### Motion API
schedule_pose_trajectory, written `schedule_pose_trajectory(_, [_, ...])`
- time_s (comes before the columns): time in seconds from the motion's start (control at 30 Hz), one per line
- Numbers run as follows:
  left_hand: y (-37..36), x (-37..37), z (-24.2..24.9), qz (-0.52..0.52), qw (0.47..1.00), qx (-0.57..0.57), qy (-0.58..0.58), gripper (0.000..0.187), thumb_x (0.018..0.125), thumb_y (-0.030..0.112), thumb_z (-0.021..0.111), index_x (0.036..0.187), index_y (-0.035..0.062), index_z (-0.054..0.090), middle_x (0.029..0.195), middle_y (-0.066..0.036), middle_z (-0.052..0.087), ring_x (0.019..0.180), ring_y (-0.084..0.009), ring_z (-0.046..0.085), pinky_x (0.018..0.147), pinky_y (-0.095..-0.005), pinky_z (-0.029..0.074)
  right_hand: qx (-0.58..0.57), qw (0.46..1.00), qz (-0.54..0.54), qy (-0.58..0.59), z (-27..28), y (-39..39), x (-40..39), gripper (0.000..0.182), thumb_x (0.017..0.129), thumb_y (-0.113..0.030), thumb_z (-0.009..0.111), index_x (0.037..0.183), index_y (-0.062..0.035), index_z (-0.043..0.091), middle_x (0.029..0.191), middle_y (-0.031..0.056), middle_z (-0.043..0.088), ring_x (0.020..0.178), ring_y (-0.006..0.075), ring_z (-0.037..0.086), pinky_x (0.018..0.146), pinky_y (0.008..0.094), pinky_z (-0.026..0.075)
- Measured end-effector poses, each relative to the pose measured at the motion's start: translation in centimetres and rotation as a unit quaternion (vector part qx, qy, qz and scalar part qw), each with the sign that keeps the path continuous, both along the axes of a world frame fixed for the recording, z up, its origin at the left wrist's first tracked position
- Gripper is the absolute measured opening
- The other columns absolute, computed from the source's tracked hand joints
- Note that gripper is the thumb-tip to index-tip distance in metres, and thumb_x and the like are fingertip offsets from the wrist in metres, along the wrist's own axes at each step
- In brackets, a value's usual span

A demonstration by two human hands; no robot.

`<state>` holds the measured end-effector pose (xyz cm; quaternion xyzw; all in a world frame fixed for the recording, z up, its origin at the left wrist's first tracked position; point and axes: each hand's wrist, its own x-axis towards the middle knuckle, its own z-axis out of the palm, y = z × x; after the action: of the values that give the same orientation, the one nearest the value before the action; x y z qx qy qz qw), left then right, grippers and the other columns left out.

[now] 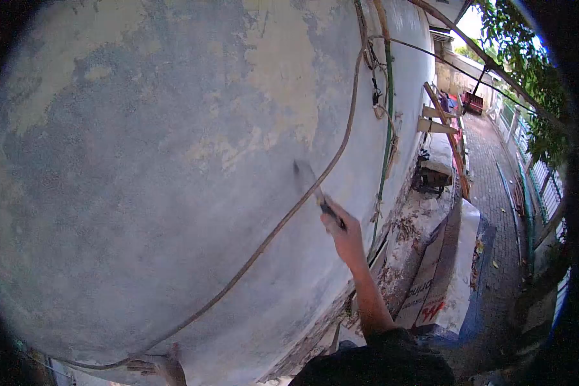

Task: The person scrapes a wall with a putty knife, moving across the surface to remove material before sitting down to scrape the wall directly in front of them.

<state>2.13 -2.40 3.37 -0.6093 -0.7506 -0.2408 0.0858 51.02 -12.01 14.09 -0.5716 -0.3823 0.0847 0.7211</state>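
My right hand [344, 233] is closed round the dark handle of a scraper [307, 176], whose blurred blade lies at the patchy grey and cream wall [174, 141]. A long brown cable [264, 244] hangs across the wall and passes by the scraper, just above my hand. Low at the left, my left hand [172, 368] is partly in view near the wall and the cable's lower stretch; its fingers are blurred, and whether it holds anything is hidden.
Green and brown cables [388, 128] run down the wall's right part. Wooden pieces [436, 121], a printed cardboard sheet [431, 276] and rubble lie along its foot. Beyond are a paved path [492, 174], a fence [547, 186], leafy branches [527, 71] and a red cart [473, 103].
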Motion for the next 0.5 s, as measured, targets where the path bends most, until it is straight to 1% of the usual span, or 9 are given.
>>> schedule_pose_trajectory(0.03, [0.0,-0.1,0.0,-0.001,1.0,-0.002,0.001,0.086,0.07,0.059,0.047,0.117,-0.0101,0.024,0.117,-0.035,0.021,0.11,-0.0491,0.017,0.092,-0.0566,0.005,-0.02,1.0,0.014,0.013,-1.2,-0.4,-0.4,0.037,0.081,-0.015,0.052,0.116,-0.0034,0.047,0.101,0.0097,0.057,0.088,0.0111,0.051,0.075,0.0224,0.04])
schedule_pose_trajectory(0.13, [0.1,0.0,-0.2,0.002,1.0,-0.004,-0.002,0.085,0.07,0.058,0.048,0.117,-0.0101,0.025,0.117,-0.035,0.022,0.11,-0.0484,0.018,0.093,-0.056,0.005,0.033,0.999,0.025,0.022,-2.3,0.2,0.3,0.037,0.081,-0.015,0.052,0.116,-0.0028,0.047,0.096,0.006,0.058,0.075,0.0097,0.05,0.066,0.0216,0.04])
schedule_pose_trajectory(0.23, [0.2,-0.5,0.1,0.002,1.0,-0.004,-0.001,0.085,0.07,0.058,0.048,0.116,-0.0102,0.026,0.116,-0.034,0.024,0.109,-0.0478,0.019,0.093,-0.0553,0.005,0.036,0.999,-0.021,0.023,1.2,1.5,3.5,0.037,0.08,-0.012,0.053,0.116,-0.0033,0.048,0.091,0.0029,0.057,0.064,0.0072,0.043,0.059,0.0205,0.038])
schedule_pose_trajectory(0.33, [0.7,-0.6,0.2,0.007,1.0,-0.01,-0.002,0.084,0.071,0.057,0.049,0.116,-0.0102,0.027,0.116,-0.034,0.025,0.109,-0.0471,0.02,0.094,-0.0546,0.005,0.038,0.999,-0.008,0.019,1.4,1.0,4.0,0.037,0.079,-0.011,0.054,0.115,-0.0035,0.049,0.085,0.0007,0.056,0.059,0.0056,0.039,0.053,0.0204,0.036])
schedule_pose_trajectory(0.43, [0.9,-1.0,0.2,0.013,1.0,-0.012,-0.006,0.083,0.071,0.056,0.049,0.115,-0.0103,0.029,0.116,-0.033,0.027,0.109,-0.0465,0.022,0.094,-0.0539,0.005,0.001,0.999,0.013,0.034,-0.4,0.0,1.5,0.038,0.079,-0.015,0.054,0.115,-0.0032,0.049,0.079,-0.0003,0.054,0.059,0.0054,0.039,0.053,0.0203,0.036])
schedule_pose_trajectory(0.47, [1.1,-1.0,0.2,0.014,1.0,-0.014,-0.008,0.082,0.071,0.056,0.049,0.115,-0.0103,0.029,0.116,-0.033,0.027,0.109,-0.0463,0.022,0.094,-0.0537,0.005,-0.016,0.999,0.001,0.033,-0.4,0.2,1.4,0.038,0.08,-0.018,0.053,0.115,-0.0029,0.048,0.077,-0.0011,0.053,0.059,0.0057,0.039,0.053,0.0199,0.035])
schedule_pose_trajectory(0.5, [1.1,-1.1,0.3,0.016,1.0,-0.016,-0.008,0.082,0.071,0.056,0.05,0.115,-0.0103,0.029,0.116,-0.033,0.028,0.109,-0.0461,0.022,0.094,-0.0535,0.005,-0.012,0.999,-0.006,0.029,0.0,0.3,1.9,0.038,0.08,-0.018,0.053,0.115,-0.0029,0.048,0.077,-0.0011,0.053,0.059,0.0058,0.039,0.053,0.0199,0.035])
